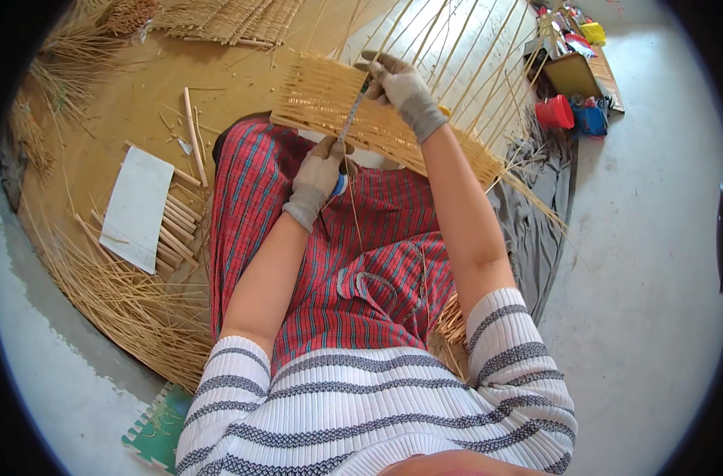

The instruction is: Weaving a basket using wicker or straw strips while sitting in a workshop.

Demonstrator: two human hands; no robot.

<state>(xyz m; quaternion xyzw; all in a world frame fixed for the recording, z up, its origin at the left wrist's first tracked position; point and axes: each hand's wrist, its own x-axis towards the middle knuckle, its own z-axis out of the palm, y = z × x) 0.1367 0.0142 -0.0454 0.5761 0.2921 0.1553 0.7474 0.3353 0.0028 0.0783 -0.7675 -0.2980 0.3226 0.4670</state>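
Across my lap lies a woven wicker panel [314,91], with long unwoven stakes [457,55] fanning out from its far edge. A narrow measuring tape [351,117] is stretched across the weave. In a grey-and-tan work glove, my left hand [320,173] is closed at the panel's near edge around the tape measure, whose blue-and-white case [341,184] shows partly beside the palm. My right hand [395,83], gloved too, pinches the tape's other end at the panel's far edge. Its fingertips partly hide that end.
To the left, a white board [137,208] rests over several short peeled sticks [179,230]. Loose wicker rods [131,301] lie in a heap nearby. Finished woven panels [226,20] are at the far left. A red bucket [554,113] and a blue container [589,117] stand far right.
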